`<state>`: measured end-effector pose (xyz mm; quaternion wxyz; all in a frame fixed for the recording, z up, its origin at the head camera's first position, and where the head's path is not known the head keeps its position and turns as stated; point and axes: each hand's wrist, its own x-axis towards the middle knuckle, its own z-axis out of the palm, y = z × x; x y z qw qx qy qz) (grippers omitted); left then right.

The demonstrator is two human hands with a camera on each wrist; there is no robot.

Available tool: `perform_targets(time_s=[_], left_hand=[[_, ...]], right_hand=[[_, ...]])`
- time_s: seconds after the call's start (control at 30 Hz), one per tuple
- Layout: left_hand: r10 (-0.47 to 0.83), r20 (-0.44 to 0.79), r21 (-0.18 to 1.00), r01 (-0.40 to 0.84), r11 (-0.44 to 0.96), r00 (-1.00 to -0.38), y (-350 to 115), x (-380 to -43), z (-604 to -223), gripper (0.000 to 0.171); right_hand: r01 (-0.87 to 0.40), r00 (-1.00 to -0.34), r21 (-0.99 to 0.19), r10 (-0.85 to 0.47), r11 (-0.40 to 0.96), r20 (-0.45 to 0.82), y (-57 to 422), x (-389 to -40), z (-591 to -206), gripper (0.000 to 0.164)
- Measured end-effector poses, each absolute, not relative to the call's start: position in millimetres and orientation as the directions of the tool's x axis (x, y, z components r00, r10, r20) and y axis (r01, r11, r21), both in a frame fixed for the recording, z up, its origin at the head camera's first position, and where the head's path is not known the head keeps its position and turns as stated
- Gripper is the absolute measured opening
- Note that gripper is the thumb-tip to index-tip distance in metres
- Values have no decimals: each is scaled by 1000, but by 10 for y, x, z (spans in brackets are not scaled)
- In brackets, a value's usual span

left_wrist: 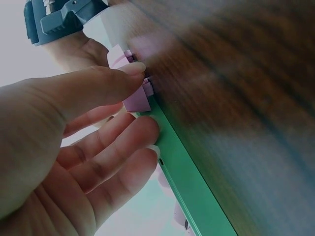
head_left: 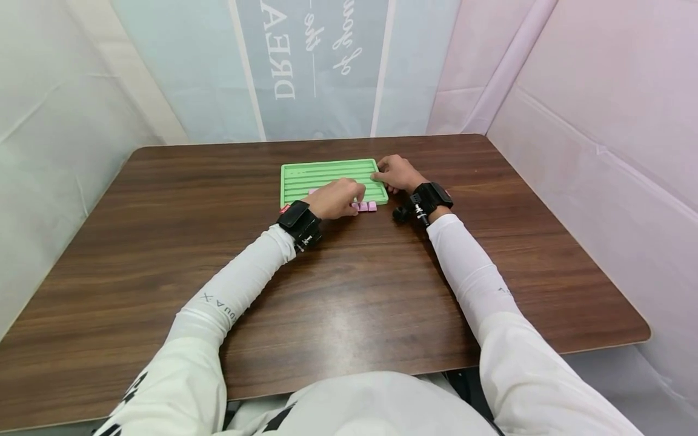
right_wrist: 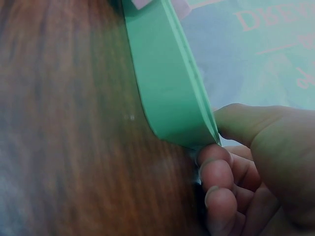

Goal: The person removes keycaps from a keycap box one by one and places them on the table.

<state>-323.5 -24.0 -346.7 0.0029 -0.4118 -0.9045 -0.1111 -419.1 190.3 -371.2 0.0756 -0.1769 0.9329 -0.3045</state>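
A green ridged tray (head_left: 305, 177) lies flat toward the back of the table. My left hand (head_left: 339, 198) reaches over its near edge; in the left wrist view, the thumb and a partly hidden index finger pinch a small pink block (left_wrist: 137, 103) beside the green tray wall (left_wrist: 179, 164). Several pink blocks (head_left: 363, 206) stand in a row along the tray's front side. At the tray's right end, my right hand (head_left: 400, 174) grips the rim, its thumb over the edge and curled fingers outside the corner (right_wrist: 184, 129). Another pink piece (head_left: 312, 191) shows on the tray, partly behind my left hand.
The brown wooden table (head_left: 338, 303) extends around the tray, with its far edge a short way behind it. A printed curtain (head_left: 327, 115) hangs at the back, and pale fabric walls (head_left: 600, 121) flank both sides. Black wrist cameras (head_left: 400, 214) sit close to the tabletop.
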Motion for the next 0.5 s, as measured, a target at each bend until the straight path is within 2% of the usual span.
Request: perform_targets(time_s=[0.2, 0.37, 0.5], left_hand=[[745, 86, 199, 745, 637, -661, -244, -3234, -3453, 30], [740, 97, 195, 741, 642, -666, -264, -3221, -3449, 29], [723, 106, 198, 727, 658, -683, -308, -3203, -3434, 22]], right_hand=[[-282, -928, -591, -371, 756, -32, 1895, -4190, -3703, 52], [-281, -929, -599, -370, 749, -27, 1886, -4184, -3706, 50], [-287, -926, -596, -376, 750, -27, 1876, -4181, -3705, 52]])
